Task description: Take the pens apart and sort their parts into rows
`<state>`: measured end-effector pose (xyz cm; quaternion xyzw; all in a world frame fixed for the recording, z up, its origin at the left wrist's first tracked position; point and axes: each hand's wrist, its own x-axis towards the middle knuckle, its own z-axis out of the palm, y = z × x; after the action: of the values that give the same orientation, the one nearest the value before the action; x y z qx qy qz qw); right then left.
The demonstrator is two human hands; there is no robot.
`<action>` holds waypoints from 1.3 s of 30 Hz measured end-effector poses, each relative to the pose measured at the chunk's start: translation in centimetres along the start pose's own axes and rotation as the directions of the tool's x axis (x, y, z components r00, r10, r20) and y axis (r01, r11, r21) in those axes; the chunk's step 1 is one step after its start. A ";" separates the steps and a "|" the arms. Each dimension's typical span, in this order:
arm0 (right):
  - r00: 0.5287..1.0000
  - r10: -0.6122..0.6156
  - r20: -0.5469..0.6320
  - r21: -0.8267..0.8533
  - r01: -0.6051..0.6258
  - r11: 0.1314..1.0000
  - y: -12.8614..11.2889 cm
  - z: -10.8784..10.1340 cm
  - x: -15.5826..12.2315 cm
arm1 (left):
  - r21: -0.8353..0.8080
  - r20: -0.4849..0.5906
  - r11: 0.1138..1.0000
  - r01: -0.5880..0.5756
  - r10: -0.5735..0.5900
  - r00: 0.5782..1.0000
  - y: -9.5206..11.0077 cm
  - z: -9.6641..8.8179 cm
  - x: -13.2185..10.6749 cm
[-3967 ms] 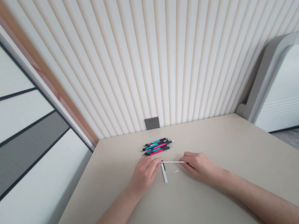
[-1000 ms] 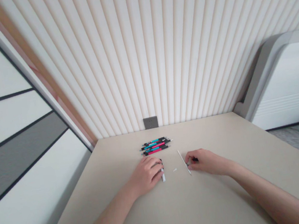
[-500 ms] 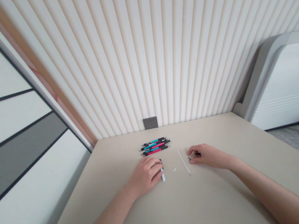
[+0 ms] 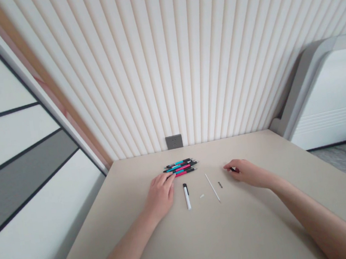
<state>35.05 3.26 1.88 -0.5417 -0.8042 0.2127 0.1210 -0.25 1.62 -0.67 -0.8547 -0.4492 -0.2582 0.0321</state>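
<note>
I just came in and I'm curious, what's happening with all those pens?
A person is handling pen-like things at a table. Their left hand touches the near-left end of the colourful pen pile; I can't tell if it grips one. Their right hand holds a small black piece, partly hidden by the fingers. Between the hands, left to right, lie a white barrel with a black end, a little whitish tip, a thin white stick and a tiny dark bit.

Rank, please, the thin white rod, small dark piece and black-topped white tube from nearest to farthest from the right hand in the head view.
1. Small dark piece, just left of the right hand.
2. Thin white rod, left of that piece.
3. Black-topped white tube, farthest left of the three.
</note>
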 end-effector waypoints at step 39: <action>0.998 0.062 -0.004 0.110 -0.062 0.992 -0.8 0.9 -0.1 | 0.029 0.069 0.994 0.102 -0.104 0.992 0.0 0.2 0.3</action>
<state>34.02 2.73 1.44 -0.5597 -0.7736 0.2584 0.1468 -0.04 1.87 -0.70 -0.8386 -0.4967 -0.2233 0.0139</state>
